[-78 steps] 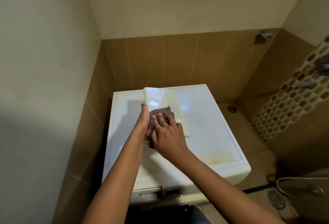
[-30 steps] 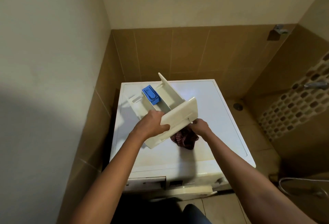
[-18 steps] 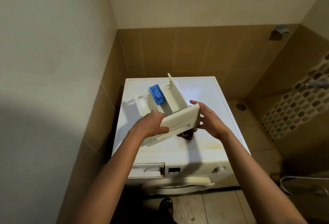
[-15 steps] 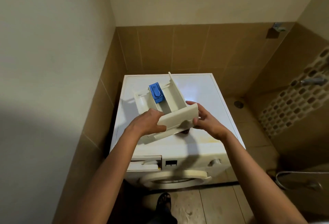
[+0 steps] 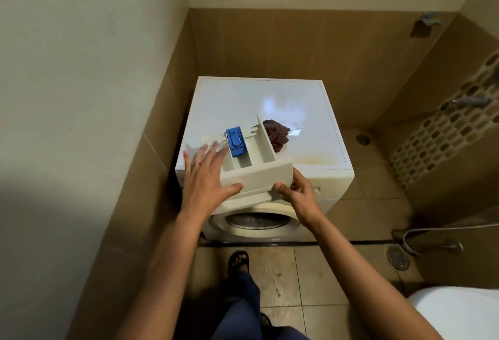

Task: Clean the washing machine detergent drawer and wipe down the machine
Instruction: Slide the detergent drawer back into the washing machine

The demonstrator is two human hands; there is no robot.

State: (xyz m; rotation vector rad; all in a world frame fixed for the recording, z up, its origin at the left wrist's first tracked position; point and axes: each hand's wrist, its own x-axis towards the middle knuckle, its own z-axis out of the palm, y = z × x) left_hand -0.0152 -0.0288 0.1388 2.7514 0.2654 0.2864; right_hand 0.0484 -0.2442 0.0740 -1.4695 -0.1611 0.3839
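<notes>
The cream detergent drawer, with a blue insert in its middle compartment, is held in the air in front of the white washing machine. My right hand pinches the front panel's lower right corner. My left hand lies along the drawer's left side with straight, spread fingers and its thumb on the front panel. A crumpled maroon cloth lies on the machine's lid behind the drawer. The round door shows below the drawer.
Tan tiled walls close in at the left and behind the machine. Right of it are a floor drain, a shower hose and a wall tap. A white toilet edge sits at the lower right. My sandalled foot stands before the machine.
The drawer has come off the lid toward me and lower, in front of the machine. The cloth stays on the lid. My left fingers have straightened along the drawer's side.
</notes>
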